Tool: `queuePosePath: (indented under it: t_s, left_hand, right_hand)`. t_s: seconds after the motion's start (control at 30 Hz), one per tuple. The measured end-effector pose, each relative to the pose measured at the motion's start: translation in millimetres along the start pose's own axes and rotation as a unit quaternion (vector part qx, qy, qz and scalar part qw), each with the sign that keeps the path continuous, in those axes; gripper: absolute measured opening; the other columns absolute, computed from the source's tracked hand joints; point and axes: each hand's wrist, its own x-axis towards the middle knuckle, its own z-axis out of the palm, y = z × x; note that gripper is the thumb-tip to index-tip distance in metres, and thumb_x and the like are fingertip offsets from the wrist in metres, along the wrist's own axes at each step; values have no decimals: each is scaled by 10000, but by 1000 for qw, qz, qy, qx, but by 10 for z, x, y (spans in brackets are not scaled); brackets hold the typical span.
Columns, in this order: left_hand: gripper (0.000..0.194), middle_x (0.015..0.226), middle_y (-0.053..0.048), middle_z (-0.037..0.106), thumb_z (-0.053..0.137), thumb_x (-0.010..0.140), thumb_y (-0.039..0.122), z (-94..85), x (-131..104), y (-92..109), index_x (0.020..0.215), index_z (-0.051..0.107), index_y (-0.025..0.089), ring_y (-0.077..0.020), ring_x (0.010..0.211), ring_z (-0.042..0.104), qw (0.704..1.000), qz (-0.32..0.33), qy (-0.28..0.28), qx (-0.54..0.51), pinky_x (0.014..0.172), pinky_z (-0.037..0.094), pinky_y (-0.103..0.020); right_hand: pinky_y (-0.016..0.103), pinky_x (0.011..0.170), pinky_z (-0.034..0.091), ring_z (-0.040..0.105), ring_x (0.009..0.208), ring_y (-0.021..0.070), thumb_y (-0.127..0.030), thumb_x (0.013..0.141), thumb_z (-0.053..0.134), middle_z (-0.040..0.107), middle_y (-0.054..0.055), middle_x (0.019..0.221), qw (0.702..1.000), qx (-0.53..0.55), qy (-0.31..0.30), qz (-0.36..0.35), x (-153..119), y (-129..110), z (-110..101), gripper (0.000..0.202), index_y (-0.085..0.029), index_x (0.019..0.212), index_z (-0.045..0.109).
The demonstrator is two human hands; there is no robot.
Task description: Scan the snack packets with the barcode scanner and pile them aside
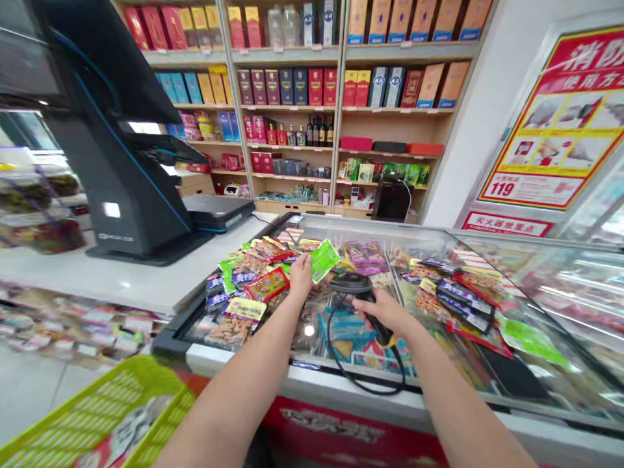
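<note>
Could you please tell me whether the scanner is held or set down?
The scanner is held: the right hand is wrapped around its handle.

bare forearms (248,370) — smooth, tapered in shape — with bare left hand (301,276) and right hand (385,311)

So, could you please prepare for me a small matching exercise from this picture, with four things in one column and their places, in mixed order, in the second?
Things:
1. black handheld scanner
2. green packet nearest the scanner
3. yellow-green basket
4. red-and-yellow poster

Places:
A. lower left of the view
B. held in the left hand
C. upper right of the view
D. held in the right hand

Right pairs: 1-D, 2-B, 3-A, 4-C
</note>
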Motion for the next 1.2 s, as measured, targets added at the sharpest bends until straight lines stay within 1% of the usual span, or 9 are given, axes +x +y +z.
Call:
queuePosePath:
  t_s: [0.13,0.33,0.53,0.63,0.8,1.0,1.2]
  left_hand:
    - [260,936,-60,739,473,865,177,28,16,-40,956,714,144,-189,886,651,1000,-2,4,-6,860,469,-283]
    - [262,902,-55,738,479,858,231,57,41,-112,943,715,155,-194,861,642,1000,9,2,-26,840,475,-290]
    - [264,922,-62,731,488,848,227,68,42,-104,952,713,137,-189,865,637,999,10,-2,-34,848,467,-288]
    - [274,904,-67,723,474,857,227,77,34,-95,958,707,123,-185,842,632,999,9,-6,-38,821,466,-279]
    - [259,896,-55,714,470,859,241,96,43,-121,919,700,140,-175,828,617,998,21,-3,-57,796,464,-266]
    - [262,806,-45,688,465,848,252,112,53,-151,890,696,136,-174,760,601,998,16,2,-55,743,460,-270]
    - [244,821,-50,690,478,831,261,96,58,-168,869,689,144,-176,770,599,997,29,-5,-66,754,459,-272]
  right_hand:
    - [233,403,419,501,391,99,-506,654,705,533,-56,517,1000,10,-3,-1,-12,-14,-1,393,-182,782,523]
    - [229,403,422,497,388,92,-501,651,726,529,-55,508,1000,18,-5,-9,-14,-4,5,388,-187,711,506]
    - [228,397,419,498,381,95,-479,646,744,539,-50,498,999,37,-9,1,-23,-26,4,383,-184,700,507]
    - [223,389,422,501,385,93,-466,638,759,544,-50,501,998,55,-10,10,-27,-39,-3,385,-183,706,506]
    - [215,376,427,509,392,92,-468,625,777,559,-43,512,996,87,-9,34,-28,-45,-14,405,-180,706,504]
    - [212,369,427,499,380,87,-467,607,793,555,-48,512,995,96,-6,32,-31,-57,-10,419,-182,703,500]
    - [210,370,429,494,380,86,-463,607,775,551,-49,501,995,94,-2,39,-33,-69,-5,399,-182,702,508]
